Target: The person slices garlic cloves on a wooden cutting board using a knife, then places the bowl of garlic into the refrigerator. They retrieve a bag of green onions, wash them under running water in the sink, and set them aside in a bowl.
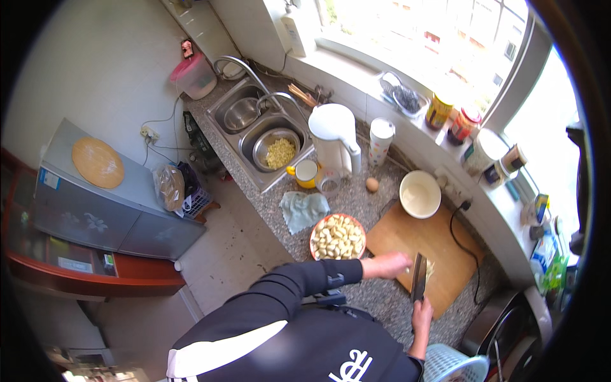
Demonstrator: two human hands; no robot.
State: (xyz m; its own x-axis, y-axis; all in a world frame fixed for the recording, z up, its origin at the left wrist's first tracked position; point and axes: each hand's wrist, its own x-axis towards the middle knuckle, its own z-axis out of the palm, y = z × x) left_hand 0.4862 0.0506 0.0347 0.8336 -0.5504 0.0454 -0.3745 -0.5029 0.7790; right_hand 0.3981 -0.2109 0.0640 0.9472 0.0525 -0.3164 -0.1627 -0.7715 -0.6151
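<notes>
My right hand [422,313] grips the handle of a kitchen cleaver [419,277], whose dark blade lies over the wooden cutting board [448,238]. Some pale cut garlic [429,270] is beside the blade, partly hidden by it. My left hand [394,265] is above the board's near left edge, its fingers closed around a small pale piece, seemingly a garlic clove [407,270]. Left of the board, an orange-rimmed bowl holds many peeled garlic cloves [338,236]. An empty cream bowl [420,194] stands at the board's far edge.
A brown egg [372,185], a blue cloth [304,210], a yellow mug [306,173] and a white pitcher [334,133] stand on the granite counter. A metal bowl of chopped pale food [280,153] sits in the sink. A black cord [465,246] crosses the board; a blue basket [451,365] is near my right arm.
</notes>
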